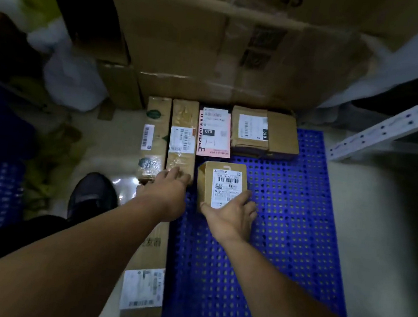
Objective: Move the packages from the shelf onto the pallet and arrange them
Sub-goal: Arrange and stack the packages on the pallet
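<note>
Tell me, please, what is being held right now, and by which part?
The right hand grips the small box by its near end. The left hand only touches the near end of a long box.

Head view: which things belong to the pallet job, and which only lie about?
Job: blue pallet; small box in right hand; long box under left hand; green-printed long box; pink package; flat brown package; shelf frame.
Lying about: big cartons; white bag.

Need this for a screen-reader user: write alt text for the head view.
On a blue perforated pallet, the right hand grips a small labelled brown box while the left hand touches a long brown package. A pink package and a wide brown box lie behind.
</note>
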